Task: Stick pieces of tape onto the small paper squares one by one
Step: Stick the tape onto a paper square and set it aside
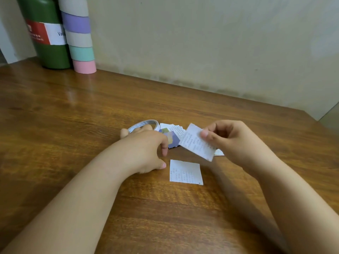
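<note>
My right hand (pixel 229 142) pinches a small printed paper square (pixel 197 143) between thumb and fingers and holds it tilted above the table. Another white paper square (pixel 185 172) lies flat on the wood just below it. Behind them sits a loose pile of paper squares (pixel 173 132), some coloured. A roll of tape (pixel 146 123) stands left of the pile, mostly hidden by my left hand (pixel 146 149). That hand lies over the roll with its fingers curled down toward the table; whether it grips the roll is hidden.
A green bottle (pixel 49 33) with a red and white label stands at the back left of the wooden table (pixel 73 116). Next to it rises a stack of pastel tape rolls (pixel 79 37). A beige wall (pixel 201 43) closes the far side.
</note>
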A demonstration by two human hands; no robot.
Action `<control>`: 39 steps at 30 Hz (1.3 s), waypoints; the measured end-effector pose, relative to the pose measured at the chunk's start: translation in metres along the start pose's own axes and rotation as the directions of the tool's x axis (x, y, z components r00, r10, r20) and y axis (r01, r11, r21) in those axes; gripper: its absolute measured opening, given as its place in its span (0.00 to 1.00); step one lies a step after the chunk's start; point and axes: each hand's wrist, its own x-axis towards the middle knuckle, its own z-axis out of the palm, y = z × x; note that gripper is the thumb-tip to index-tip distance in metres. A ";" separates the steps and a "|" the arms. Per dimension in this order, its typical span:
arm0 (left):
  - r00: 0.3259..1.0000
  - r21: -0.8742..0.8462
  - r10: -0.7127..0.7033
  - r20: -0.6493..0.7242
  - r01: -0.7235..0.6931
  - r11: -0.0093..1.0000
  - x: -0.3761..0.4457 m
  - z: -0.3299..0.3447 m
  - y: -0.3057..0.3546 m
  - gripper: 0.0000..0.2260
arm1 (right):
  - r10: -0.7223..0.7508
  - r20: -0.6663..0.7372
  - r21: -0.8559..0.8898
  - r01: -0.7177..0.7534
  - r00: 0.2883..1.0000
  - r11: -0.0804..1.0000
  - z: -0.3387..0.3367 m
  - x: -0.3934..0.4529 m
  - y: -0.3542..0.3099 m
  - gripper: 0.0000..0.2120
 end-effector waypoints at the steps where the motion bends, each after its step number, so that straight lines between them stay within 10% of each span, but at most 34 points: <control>1: 1.000 0.000 0.013 0.004 -0.013 1.000 0.000 0.001 0.001 0.08 | 0.021 0.047 0.014 -0.022 0.999 1.000 -0.001 -0.005 0.001 0.11; 12: 0.999 -0.018 0.024 0.043 -0.023 1.000 0.002 0.005 0.005 0.08 | 0.106 0.154 -0.328 -0.051 0.982 0.943 0.033 -0.022 0.007 0.10; 39: 0.995 -0.122 0.047 0.090 -0.036 0.992 0.007 0.011 0.009 0.06 | 0.017 0.135 -0.383 0.036 0.991 0.923 0.042 -0.023 0.005 0.08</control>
